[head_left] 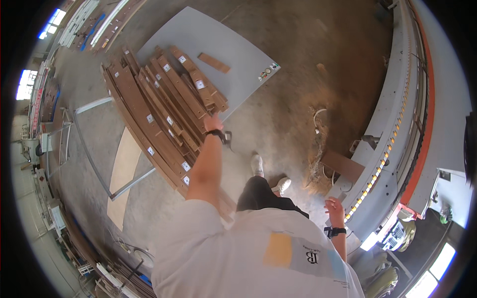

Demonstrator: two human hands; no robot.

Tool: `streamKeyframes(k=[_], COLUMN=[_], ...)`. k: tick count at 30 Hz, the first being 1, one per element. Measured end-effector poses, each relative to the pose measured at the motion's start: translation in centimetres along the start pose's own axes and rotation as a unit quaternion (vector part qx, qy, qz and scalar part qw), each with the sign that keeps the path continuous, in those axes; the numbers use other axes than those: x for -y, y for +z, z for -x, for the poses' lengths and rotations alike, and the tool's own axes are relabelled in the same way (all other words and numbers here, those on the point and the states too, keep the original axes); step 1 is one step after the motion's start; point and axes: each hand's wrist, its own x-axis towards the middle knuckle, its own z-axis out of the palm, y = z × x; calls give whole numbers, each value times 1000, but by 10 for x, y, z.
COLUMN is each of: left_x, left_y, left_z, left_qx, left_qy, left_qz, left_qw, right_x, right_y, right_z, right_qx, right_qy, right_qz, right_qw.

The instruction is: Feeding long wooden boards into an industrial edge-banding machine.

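My left hand [212,122] stretches forward over the near ends of several long brown boards [164,89], with a dark watch-like band on its wrist. Its fingers look spread, and whether they touch a board is unclear. The boards lie side by side in a loose stack, many bearing small white labels [199,84]. A short brown piece [214,63] rests apart from them on a grey sheet [198,30]. At my right side, my right hand [335,208] hangs near the edge of a long grey machine [370,198], its fingers loosely bent and apart, with nothing seen in them.
A metal frame [92,169] and a pale curved panel [124,174] lie left of the boards. A brown panel [343,166] juts out beside the machine. Sawdust and pale strips [318,119] litter the floor there. Long profiles [79,22] are stacked at the far left.
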Motion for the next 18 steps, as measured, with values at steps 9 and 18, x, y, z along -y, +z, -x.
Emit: streamKeyframes(k=[9,18], left_x=[-54,-117], left_y=[152,77], left_z=[193,271], left_qx=[93,159], left_qy=[152,-250], left_qz=[306,507], left_qw=[935,810], right_x=[-60,-133], right_y=[-68,-172], right_z=[25,28], right_qx=[-131,-235], right_qy=[53,-1], right_qz=[-118,-167], right_qw=[983,957])
